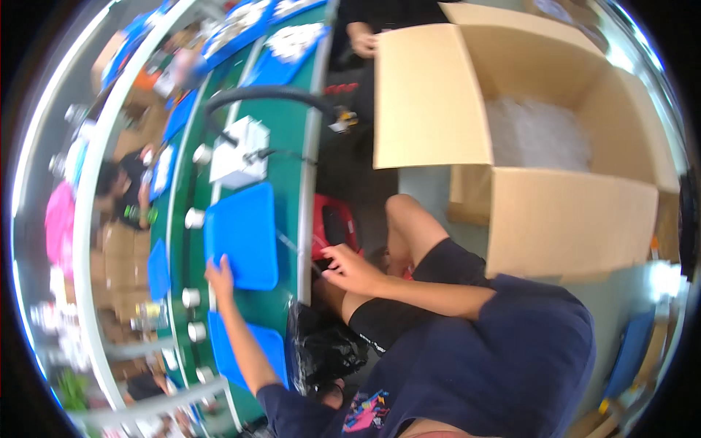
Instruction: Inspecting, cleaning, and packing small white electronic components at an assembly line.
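A blue tray (244, 233) lies on the green work surface (290, 208) to my left. My left hand (221, 277) is at the near left corner of this tray, closed on its edge with the fingers partly blurred. Over the bench's near edge, above my lap, my right hand (354, 270) is loosely curled. A thin, light rod-like thing (290, 242), smeared by motion, reaches from its fingertips toward the tray; its kind is unclear. A second blue tray (266, 347) sits under my left forearm.
A white box (244, 153) with a black hose stands beyond the tray. Farther along, blue trays hold white parts (296, 41). A large open cardboard box (431, 102) with clear plastic inside stands at right. Black plastic bag (325, 343) hangs beside the bench. Other people sit nearby.
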Action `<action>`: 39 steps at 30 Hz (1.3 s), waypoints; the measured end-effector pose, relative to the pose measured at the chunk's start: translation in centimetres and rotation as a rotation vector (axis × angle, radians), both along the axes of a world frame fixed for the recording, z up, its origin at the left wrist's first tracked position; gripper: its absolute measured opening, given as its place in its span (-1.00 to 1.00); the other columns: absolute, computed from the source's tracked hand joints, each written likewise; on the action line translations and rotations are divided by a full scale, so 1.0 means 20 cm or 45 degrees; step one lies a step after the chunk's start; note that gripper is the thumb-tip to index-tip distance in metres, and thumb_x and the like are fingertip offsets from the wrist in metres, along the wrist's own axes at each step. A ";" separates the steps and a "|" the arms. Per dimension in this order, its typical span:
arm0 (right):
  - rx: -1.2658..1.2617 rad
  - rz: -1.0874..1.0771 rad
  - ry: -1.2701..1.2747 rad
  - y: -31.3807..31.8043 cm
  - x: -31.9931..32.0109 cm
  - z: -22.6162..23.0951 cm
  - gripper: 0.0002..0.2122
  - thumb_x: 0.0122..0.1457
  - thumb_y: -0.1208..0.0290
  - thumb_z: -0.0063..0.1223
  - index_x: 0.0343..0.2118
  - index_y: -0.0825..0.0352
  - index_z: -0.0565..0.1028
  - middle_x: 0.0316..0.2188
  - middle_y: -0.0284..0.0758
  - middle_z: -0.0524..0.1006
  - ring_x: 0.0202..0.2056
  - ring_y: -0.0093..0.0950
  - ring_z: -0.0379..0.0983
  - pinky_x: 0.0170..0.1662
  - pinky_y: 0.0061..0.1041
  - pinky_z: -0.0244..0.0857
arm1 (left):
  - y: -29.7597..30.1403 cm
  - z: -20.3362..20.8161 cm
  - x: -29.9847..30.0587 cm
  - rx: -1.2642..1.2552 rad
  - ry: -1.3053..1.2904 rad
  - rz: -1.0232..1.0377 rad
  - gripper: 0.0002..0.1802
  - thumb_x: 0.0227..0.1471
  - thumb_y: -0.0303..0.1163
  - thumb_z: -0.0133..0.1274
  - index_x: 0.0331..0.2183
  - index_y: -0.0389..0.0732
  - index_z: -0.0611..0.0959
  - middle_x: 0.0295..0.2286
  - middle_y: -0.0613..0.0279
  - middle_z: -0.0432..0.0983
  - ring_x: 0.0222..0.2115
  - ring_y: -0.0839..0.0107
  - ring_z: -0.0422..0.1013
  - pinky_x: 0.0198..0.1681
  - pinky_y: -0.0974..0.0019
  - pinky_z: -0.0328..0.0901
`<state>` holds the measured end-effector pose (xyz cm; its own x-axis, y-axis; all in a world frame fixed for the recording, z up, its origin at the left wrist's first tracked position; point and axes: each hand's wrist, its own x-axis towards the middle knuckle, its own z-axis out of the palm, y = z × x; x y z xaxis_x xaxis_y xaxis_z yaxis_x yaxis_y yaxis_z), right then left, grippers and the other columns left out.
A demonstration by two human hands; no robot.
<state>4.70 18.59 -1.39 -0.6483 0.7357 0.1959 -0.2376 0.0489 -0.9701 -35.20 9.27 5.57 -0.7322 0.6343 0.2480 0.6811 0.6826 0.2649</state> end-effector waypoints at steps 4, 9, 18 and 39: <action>-0.013 -0.029 -0.188 0.06 0.15 -0.12 -0.66 0.16 0.42 0.11 -0.06 0.44 0.36 -0.23 -0.15 0.44 -0.33 -0.42 0.50 -0.29 -0.47 0.40 | 0.18 -0.13 0.11 -0.308 0.221 0.174 -0.31 0.12 0.13 -0.15 -0.01 -0.30 0.49 -0.09 -0.21 0.42 -0.03 -0.11 0.34 0.01 -0.07 0.24; -0.068 0.090 -0.281 0.11 0.13 -0.10 -0.71 0.18 0.38 0.08 -0.13 0.47 0.41 -0.36 -0.18 0.55 -0.38 -0.45 0.53 -0.30 -0.48 0.39 | 0.02 -0.09 0.23 -0.164 0.227 0.202 -0.37 0.13 0.07 -0.11 -0.06 -0.32 0.51 -0.11 -0.22 0.43 -0.07 -0.14 0.35 -0.02 -0.07 0.25; -0.331 0.155 -0.272 0.18 0.05 -0.15 -0.75 0.21 0.36 0.04 -0.15 0.42 0.45 -0.39 -0.24 0.58 -0.40 -0.52 0.55 -0.31 -0.54 0.39 | 0.14 0.07 1.09 -0.142 0.331 -0.474 -0.43 0.07 -0.06 0.07 -0.01 -0.29 0.48 0.00 -0.11 0.36 0.00 -0.04 0.30 0.03 0.01 0.21; -0.496 0.517 -0.375 0.07 0.10 -0.15 -0.78 0.23 0.33 -0.01 -0.17 0.37 0.46 -0.34 -0.35 0.53 -0.37 -0.56 0.49 -0.31 -0.59 0.34 | 0.00 0.01 1.10 0.205 0.258 -0.272 -0.74 0.03 -0.39 0.08 -0.20 -0.25 0.61 -0.16 0.09 0.50 -0.11 0.12 0.40 -0.03 0.11 0.24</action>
